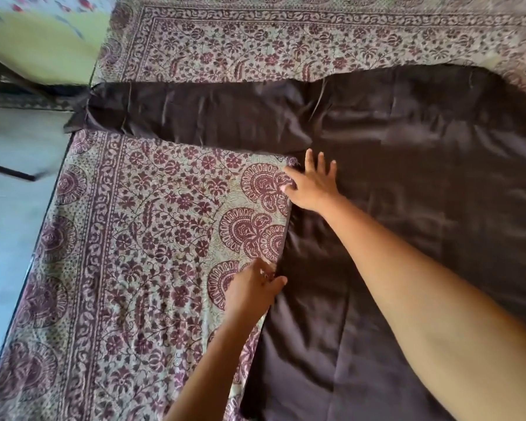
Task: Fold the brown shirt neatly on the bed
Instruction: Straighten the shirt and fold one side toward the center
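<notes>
- Nearest to us, our right forearm (422,299) reaches in from the lower right and crosses over the brown shirt (407,177).
- Our right hand (312,185) lies flat, palm down, at the shirt's left side seam just below the armpit; its fingers (319,161) are spread apart and rest on the fabric, while the thumb points left over the bedspread.
- Our left hand (252,291) comes in from the bottom centre and sits at the same left edge of the shirt, lower down; its fingers curl at the edge of the cloth, but we cannot tell whether they pinch it.
- The shirt, of glossy dark brown fabric, is spread out flat on the bed (134,238), filling the right half of the view.
- Its left sleeve (195,113) stretches straight out to the left, and the cuff reaches the bed's edge.
- A cream bedspread printed with maroon floral motifs covers the bed.
- A grey floor (9,192) shows at far left.
</notes>
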A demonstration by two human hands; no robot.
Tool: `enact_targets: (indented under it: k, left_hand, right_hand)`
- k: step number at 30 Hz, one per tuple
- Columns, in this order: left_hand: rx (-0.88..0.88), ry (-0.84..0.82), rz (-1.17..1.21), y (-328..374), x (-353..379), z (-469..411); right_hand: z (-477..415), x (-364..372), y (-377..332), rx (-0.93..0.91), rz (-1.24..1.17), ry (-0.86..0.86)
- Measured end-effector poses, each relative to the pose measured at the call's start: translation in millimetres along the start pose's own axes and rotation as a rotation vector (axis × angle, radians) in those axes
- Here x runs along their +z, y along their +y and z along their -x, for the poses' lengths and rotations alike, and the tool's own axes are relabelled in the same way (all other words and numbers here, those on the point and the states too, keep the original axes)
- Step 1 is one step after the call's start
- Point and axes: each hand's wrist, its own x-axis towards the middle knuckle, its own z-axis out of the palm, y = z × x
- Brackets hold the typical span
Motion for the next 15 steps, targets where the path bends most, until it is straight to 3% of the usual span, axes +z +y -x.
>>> enact_targets:
  k: [6,11,15]
  left_hand:
    - [0.033,-0.295,-0.239,8.2,-9.6,-6.6]
    - [0.107,-0.423,-0.165,3.0,-14.0,7.2]
    - [0.125,-0.597,-0.098,-18.0,1.3,40.9]
  right_hand:
    - [-28.6,-8.2,-11.7,0.118,0.068,0.064]
    - [-13.3,-15.9,-0.8,0.054,-0.170,0.433]
    - [1.8,-26.9,22.8,0.096,-0.328,0.357]
